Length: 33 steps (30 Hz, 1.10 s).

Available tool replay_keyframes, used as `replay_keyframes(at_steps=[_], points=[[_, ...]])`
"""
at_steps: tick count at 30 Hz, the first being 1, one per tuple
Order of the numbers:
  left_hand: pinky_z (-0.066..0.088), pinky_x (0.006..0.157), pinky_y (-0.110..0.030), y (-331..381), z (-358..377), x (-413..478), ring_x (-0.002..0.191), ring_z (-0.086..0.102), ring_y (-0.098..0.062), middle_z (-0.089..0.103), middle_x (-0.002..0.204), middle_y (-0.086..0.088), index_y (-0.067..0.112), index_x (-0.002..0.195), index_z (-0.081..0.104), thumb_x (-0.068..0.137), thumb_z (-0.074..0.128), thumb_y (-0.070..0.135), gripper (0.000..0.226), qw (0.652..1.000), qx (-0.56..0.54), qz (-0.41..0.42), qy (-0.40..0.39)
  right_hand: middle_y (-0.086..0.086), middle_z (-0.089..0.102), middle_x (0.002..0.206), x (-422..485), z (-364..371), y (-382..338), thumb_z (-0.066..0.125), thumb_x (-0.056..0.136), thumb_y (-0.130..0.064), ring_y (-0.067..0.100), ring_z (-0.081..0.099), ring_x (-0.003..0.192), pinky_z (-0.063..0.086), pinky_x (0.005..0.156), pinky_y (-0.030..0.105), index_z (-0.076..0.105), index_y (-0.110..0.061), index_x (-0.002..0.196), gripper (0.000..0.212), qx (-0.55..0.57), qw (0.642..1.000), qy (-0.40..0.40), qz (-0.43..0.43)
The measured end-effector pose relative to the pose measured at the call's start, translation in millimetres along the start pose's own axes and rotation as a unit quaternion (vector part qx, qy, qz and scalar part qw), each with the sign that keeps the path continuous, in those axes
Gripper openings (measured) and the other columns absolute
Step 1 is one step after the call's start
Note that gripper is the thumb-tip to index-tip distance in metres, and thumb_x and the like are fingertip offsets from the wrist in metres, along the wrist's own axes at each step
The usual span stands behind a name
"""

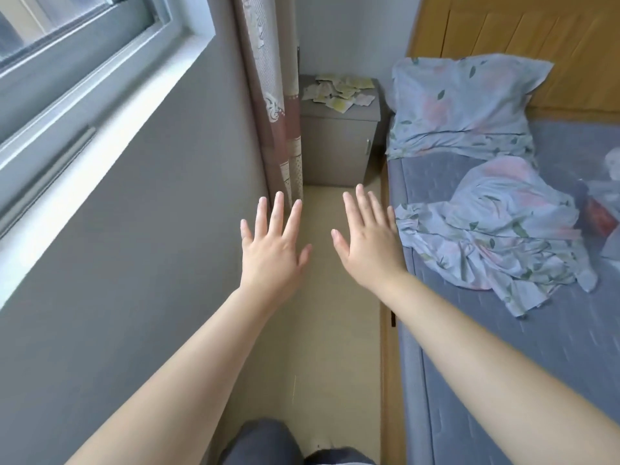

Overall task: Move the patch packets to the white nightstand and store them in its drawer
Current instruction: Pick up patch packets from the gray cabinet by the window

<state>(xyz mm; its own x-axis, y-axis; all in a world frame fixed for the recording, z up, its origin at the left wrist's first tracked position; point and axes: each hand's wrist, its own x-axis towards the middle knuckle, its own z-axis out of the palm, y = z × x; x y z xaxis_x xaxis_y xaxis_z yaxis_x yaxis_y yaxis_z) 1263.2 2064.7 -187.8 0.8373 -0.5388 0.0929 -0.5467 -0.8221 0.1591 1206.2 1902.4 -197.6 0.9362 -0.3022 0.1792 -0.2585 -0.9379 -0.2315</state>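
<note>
1. Hovering with left hand (271, 253) and right hand (369, 246) splayed, holding nothing.
2. Spotting patch packets (339, 90) scattered atop grey cabinet (335, 149), well beyond fingertips (279, 196).
3. Best to close in, then gather the pile before lifting.

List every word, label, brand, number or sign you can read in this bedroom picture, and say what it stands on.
No text here can be read.
Pale yellow-and-white patch packets on the grey bedside cabinet: any print is too small and blurred to read.
Flat red object on the grey-blue mattress: blurred, no lettering can be made out.
Brown-and-white patterned curtain: ornament only, no words.
</note>
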Motion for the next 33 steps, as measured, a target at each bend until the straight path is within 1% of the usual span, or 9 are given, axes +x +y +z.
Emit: replay_keyframes(at_steps=[4, 7, 9, 13, 16, 21, 27, 30, 33], points=[[0.003, 0.115, -0.054, -8.3, 11.3, 98.7, 0.147, -0.013, -0.026, -0.008, 0.161, -0.002, 0.026, 0.153, -0.002, 0.097, 0.037, 0.047, 0.072, 1.000, 0.001, 0.024, -0.005, 0.010, 0.014, 0.159, 85.1, 15.2, 19.9, 0.017, 0.090, -0.051, 0.029, 0.015, 0.146, 0.013, 0.116, 0.051, 0.022, -0.014, 0.151, 0.071, -0.006, 1.000, 0.003, 0.015], [0.004, 0.115, -0.054, -12.9, 22.3, 186.0, 0.147, -0.012, -0.027, -0.008, 0.161, -0.002, 0.026, 0.153, -0.001, 0.097, 0.037, 0.047, 0.071, 0.999, -0.007, 0.048, 0.005, 0.009, 0.010, 0.160, 157.7, 27.6, 36.8, 0.030, 0.097, -0.047, 0.027, 0.011, 0.147, 0.009, 0.117, 0.050, 0.017, -0.015, 0.152, 0.065, -0.021, 0.999, 0.013, 0.030], [0.005, 0.115, -0.054, -15.2, 30.1, 246.5, 0.147, -0.011, -0.027, -0.008, 0.161, -0.003, 0.026, 0.153, -0.001, 0.097, 0.037, 0.047, 0.072, 0.997, -0.008, 0.070, 0.009, 0.009, 0.008, 0.160, 209.5, 32.0, 49.0, 0.034, 0.098, -0.045, 0.027, 0.009, 0.148, 0.008, 0.117, 0.049, 0.016, -0.015, 0.152, 0.065, -0.039, 0.998, 0.022, 0.042], [0.006, 0.115, -0.055, -21.6, 38.6, 363.4, 0.147, -0.011, -0.028, -0.008, 0.161, -0.003, 0.025, 0.153, -0.002, 0.097, 0.037, 0.047, 0.072, 0.995, -0.001, 0.104, -0.003, 0.009, 0.004, 0.161, 311.6, 34.5, 73.7, 0.030, 0.098, -0.046, 0.026, 0.006, 0.148, 0.006, 0.118, 0.048, 0.011, -0.015, 0.153, 0.066, -0.076, 0.994, 0.016, 0.081], [0.004, 0.115, -0.054, -22.6, 40.9, 442.6, 0.147, -0.012, -0.029, -0.010, 0.161, -0.003, 0.025, 0.153, -0.004, 0.097, 0.035, 0.047, 0.072, 0.992, 0.004, 0.125, -0.011, 0.009, 0.004, 0.161, 378.0, 34.5, 94.3, 0.029, 0.098, -0.046, 0.026, 0.005, 0.148, 0.006, 0.118, 0.048, 0.010, -0.015, 0.153, 0.065, -0.090, 0.990, 0.005, 0.105], [0.005, 0.115, -0.055, -10.1, 54.8, 545.9, 0.147, -0.013, -0.029, -0.011, 0.161, -0.004, 0.024, 0.153, -0.005, 0.098, 0.034, 0.047, 0.071, 0.988, 0.003, 0.154, -0.030, 0.010, 0.007, 0.161, 468.4, 41.9, 133.9, 0.031, 0.098, -0.045, 0.026, 0.007, 0.148, 0.009, 0.118, 0.049, 0.013, -0.014, 0.153, 0.065, -0.089, 0.987, 0.001, 0.131], [0.006, 0.115, -0.055, 10.5, 86.0, 675.9, 0.147, -0.012, -0.030, -0.010, 0.161, -0.006, 0.023, 0.153, -0.004, 0.098, 0.035, 0.048, 0.072, 0.988, 0.020, 0.152, -0.022, 0.008, 0.004, 0.161, 587.4, 69.0, 200.4, 0.030, 0.098, -0.046, 0.026, 0.007, 0.148, 0.007, 0.118, 0.048, 0.011, -0.016, 0.153, 0.065, -0.079, 0.989, -0.003, 0.123], [0.005, 0.116, -0.054, 23.7, 103.8, 747.5, 0.147, -0.012, -0.030, -0.011, 0.161, -0.005, 0.023, 0.153, -0.006, 0.098, 0.033, 0.048, 0.072, 0.991, 0.024, 0.129, -0.024, 0.008, 0.005, 0.161, 655.6, 81.1, 242.3, 0.029, 0.098, -0.046, 0.025, 0.007, 0.148, 0.007, 0.118, 0.047, 0.011, -0.016, 0.153, 0.065, -0.082, 0.990, -0.008, 0.112], [0.004, 0.116, -0.053, 39.7, 120.3, 814.6, 0.147, -0.013, -0.030, -0.011, 0.161, -0.004, 0.024, 0.153, -0.006, 0.098, 0.033, 0.048, 0.071, 0.994, 0.006, 0.101, -0.042, 0.008, 0.005, 0.161, 720.5, 93.4, 281.6, 0.029, 0.098, -0.046, 0.026, 0.008, 0.148, 0.009, 0.118, 0.048, 0.012, -0.015, 0.153, 0.065, -0.071, 0.991, -0.025, 0.111]])
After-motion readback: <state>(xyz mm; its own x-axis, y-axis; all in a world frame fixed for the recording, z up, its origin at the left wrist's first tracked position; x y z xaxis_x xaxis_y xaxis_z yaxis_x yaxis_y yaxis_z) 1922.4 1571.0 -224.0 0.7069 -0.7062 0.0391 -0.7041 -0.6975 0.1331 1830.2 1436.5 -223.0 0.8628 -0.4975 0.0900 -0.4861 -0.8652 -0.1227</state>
